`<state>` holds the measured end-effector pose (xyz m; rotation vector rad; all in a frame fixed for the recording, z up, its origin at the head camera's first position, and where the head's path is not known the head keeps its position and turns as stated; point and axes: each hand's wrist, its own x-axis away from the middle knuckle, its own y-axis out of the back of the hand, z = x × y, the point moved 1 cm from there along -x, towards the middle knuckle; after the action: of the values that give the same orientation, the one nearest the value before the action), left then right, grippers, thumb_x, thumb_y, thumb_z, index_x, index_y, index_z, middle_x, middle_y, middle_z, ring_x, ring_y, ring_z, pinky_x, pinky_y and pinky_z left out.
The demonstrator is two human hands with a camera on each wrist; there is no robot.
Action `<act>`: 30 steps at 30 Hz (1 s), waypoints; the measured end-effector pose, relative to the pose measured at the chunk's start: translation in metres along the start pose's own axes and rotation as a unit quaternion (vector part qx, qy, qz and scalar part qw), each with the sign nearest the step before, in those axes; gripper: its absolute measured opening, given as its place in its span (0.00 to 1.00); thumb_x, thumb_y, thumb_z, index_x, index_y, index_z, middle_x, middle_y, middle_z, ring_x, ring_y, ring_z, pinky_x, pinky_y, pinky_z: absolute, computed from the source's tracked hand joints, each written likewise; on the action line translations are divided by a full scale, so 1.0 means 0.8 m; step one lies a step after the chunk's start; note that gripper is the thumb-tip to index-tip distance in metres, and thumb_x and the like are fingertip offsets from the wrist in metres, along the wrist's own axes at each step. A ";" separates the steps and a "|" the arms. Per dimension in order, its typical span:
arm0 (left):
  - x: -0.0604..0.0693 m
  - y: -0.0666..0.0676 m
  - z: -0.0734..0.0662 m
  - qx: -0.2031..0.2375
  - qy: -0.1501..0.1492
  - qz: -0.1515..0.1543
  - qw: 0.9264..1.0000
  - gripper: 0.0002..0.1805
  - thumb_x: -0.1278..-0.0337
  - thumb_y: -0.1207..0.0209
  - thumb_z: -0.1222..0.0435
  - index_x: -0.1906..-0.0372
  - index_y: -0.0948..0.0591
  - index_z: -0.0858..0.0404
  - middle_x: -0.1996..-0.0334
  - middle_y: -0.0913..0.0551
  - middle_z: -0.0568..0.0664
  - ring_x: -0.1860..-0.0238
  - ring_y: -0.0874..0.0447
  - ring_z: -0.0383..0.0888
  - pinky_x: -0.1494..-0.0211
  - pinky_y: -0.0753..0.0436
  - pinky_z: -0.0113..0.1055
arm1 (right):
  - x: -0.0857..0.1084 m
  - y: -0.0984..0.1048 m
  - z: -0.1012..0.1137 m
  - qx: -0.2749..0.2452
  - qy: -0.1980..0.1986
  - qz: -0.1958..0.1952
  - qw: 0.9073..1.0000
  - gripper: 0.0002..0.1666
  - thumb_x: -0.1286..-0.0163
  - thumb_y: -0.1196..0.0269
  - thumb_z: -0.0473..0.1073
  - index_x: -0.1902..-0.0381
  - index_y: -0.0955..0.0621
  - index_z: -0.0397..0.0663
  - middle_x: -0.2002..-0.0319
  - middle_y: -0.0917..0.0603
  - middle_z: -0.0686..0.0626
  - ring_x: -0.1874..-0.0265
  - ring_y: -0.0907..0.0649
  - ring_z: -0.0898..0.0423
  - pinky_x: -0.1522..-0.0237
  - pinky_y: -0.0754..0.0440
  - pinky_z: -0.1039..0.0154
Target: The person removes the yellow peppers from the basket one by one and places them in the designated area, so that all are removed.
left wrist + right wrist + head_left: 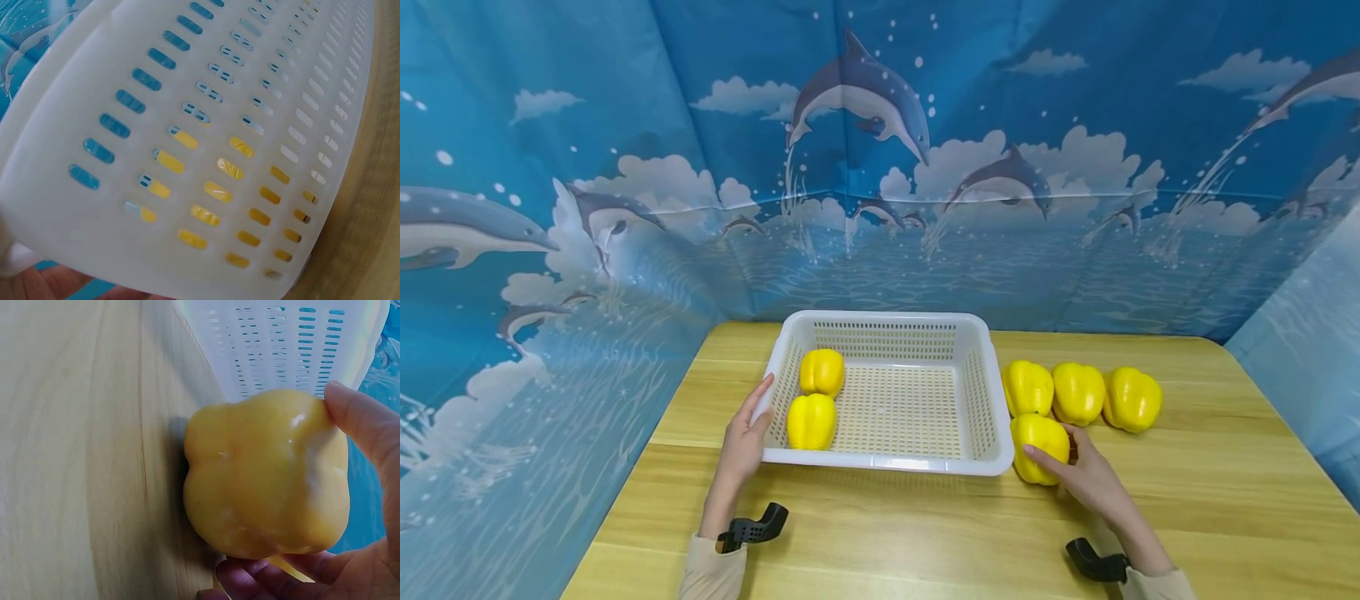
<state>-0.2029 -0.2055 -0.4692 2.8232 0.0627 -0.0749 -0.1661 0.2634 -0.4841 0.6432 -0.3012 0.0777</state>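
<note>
My left hand [742, 446] grips the left rim of a white plastic basket [880, 461]; in the left wrist view its fingers [59, 282] show at the rim beside the slotted wall. Two yellow bell peppers lie inside along the left: a rear one [822, 372] and a front one [812, 422]. To the right of the basket my right hand [1093, 475] holds another yellow bell pepper [1037, 450], thumb on one side and fingers on the other. The right wrist view shows this glossy, lobed pepper [265, 475] close to the wooden surface.
Three more yellow bell peppers stand in a row right of the basket: one [1028, 387] close to its wall, a middle one [1078, 392] and an outer one [1133, 399]. The wooden table [895, 533] ends at a blue dolphin-print curtain [880, 267] behind.
</note>
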 end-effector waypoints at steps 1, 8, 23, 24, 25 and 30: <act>0.000 0.000 0.001 -0.003 0.000 -0.001 1.000 0.27 0.28 0.58 0.66 0.27 0.40 0.47 0.28 0.44 0.50 0.33 0.40 0.56 0.39 0.35 0.57 | 0.000 0.000 -0.001 -0.001 -0.001 -0.001 1.000 0.61 0.38 0.43 0.69 0.28 0.56 0.33 0.34 0.44 0.26 0.39 0.36 0.35 0.44 0.34 0.39; 0.001 -0.001 0.001 -0.007 0.000 -0.005 1.000 0.27 0.28 0.58 0.66 0.28 0.40 0.46 0.28 0.44 0.49 0.33 0.40 0.55 0.39 0.35 0.57 | 0.000 0.000 -0.002 -0.004 -0.001 -0.002 1.000 0.61 0.38 0.43 0.69 0.28 0.56 0.32 0.34 0.44 0.27 0.40 0.36 0.35 0.44 0.34 0.39; 0.001 -0.001 0.001 -0.005 0.005 -0.006 1.000 0.27 0.28 0.57 0.66 0.28 0.40 0.45 0.28 0.44 0.48 0.33 0.40 0.55 0.39 0.35 0.57 | 0.003 -0.002 0.001 -0.008 0.004 -0.008 1.000 0.61 0.38 0.42 0.68 0.29 0.57 0.32 0.36 0.43 0.28 0.42 0.35 0.35 0.46 0.32 0.40; 0.001 -0.001 0.001 -0.005 0.006 -0.006 1.000 0.27 0.28 0.57 0.66 0.28 0.40 0.45 0.28 0.44 0.48 0.33 0.40 0.55 0.39 0.35 0.57 | 0.003 -0.002 0.002 -0.005 0.006 -0.010 1.000 0.61 0.37 0.42 0.67 0.28 0.57 0.32 0.36 0.44 0.27 0.42 0.35 0.35 0.46 0.32 0.40; 0.000 -0.001 0.001 -0.004 0.006 -0.006 1.000 0.27 0.28 0.57 0.66 0.28 0.39 0.45 0.28 0.44 0.48 0.33 0.40 0.55 0.39 0.36 0.57 | 0.004 -0.001 0.002 -0.003 0.010 -0.013 1.000 0.61 0.37 0.42 0.67 0.28 0.57 0.31 0.36 0.44 0.27 0.42 0.35 0.34 0.46 0.32 0.39; 0.000 -0.001 0.001 -0.004 0.007 -0.008 1.000 0.27 0.28 0.57 0.66 0.28 0.39 0.45 0.28 0.43 0.49 0.33 0.40 0.55 0.39 0.35 0.57 | 0.010 0.002 0.006 0.005 0.035 -0.037 0.999 0.59 0.36 0.42 0.65 0.29 0.55 0.30 0.36 0.45 0.24 0.42 0.36 0.31 0.47 0.33 0.36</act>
<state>-0.2032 -0.2051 -0.4705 2.8165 0.0881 -0.0570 -0.1599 0.2614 -0.4770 0.6593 -0.2086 0.0310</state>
